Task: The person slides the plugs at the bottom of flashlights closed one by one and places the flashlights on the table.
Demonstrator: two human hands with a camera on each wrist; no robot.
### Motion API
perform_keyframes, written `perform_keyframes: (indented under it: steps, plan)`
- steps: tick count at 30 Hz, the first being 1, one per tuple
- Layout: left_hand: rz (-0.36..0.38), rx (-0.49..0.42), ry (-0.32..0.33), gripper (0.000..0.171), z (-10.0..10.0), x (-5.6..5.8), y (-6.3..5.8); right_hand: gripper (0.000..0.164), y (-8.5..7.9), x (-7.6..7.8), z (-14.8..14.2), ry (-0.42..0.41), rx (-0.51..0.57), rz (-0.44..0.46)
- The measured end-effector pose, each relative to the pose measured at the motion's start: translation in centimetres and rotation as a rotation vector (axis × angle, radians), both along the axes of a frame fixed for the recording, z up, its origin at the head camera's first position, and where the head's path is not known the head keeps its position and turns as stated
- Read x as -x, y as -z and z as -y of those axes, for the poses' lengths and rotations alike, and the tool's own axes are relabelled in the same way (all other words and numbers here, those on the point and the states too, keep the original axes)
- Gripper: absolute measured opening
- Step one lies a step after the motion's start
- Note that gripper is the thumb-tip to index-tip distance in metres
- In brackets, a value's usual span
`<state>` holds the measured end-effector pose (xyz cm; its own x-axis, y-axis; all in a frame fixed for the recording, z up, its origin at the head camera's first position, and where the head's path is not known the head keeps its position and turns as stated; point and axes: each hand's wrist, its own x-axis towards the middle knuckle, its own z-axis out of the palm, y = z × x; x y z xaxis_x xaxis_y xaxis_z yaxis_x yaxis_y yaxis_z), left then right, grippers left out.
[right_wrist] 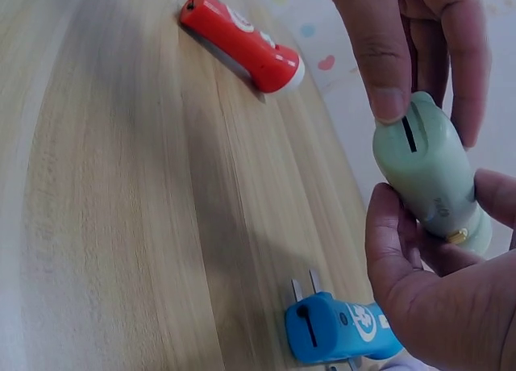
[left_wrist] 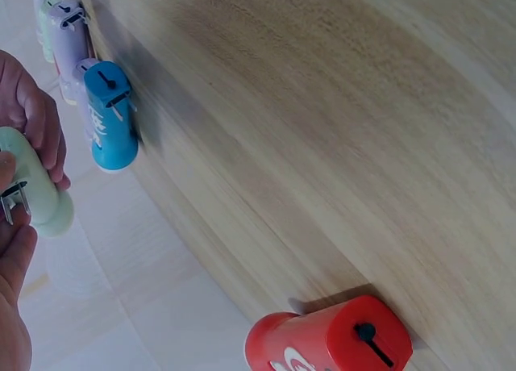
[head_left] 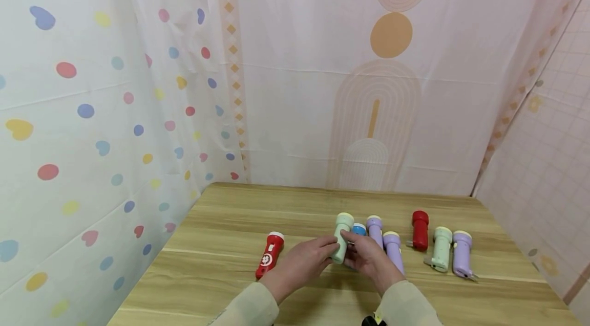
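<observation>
Green torch [head_left: 341,247] up in front of me, over the worktop [head_left: 198,257], head pointing away. Fingers of my left hand [head_left: 304,263] pinch its base; fingers of my right hand [head_left: 369,257] curl round its body. Metal prongs [left_wrist: 14,200] jut from its side. Blue torch [head_left: 359,229] near my right, two purple torches [head_left: 375,229] beyond. Red torch [head_left: 270,254] lies left, apart. Three more torches [head_left: 441,249] far right.
</observation>
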<state>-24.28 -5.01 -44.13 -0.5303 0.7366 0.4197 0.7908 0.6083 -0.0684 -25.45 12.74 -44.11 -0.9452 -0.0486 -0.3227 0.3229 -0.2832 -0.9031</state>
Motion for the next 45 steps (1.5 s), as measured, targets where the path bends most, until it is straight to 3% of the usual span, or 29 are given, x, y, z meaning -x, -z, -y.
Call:
perform_keyframes:
  steps: [14, 24, 32, 45]
  plan:
    - [0.033, 0.044, 0.002, 0.036, 0.47, -0.33, -0.10, 0.031, 0.00, -0.03, -0.02, -0.015, -0.110, -0.002]
    - [0.019, 0.077, -0.014, 0.036, 0.55, -0.19, 0.05, 0.031, -0.07, 0.08, -0.03, -0.025, -0.123, -0.007]
    - [0.044, 0.055, -0.018, 0.034, 0.77, -0.21, 0.32, 0.032, -0.31, -0.19, -0.10, -0.065, -0.179, -0.016]
    - [0.003, 0.086, -0.022, 0.037, 0.94, -0.36, 0.46, 0.033, -0.19, -0.28, -0.03, -0.081, -0.255, -0.038]
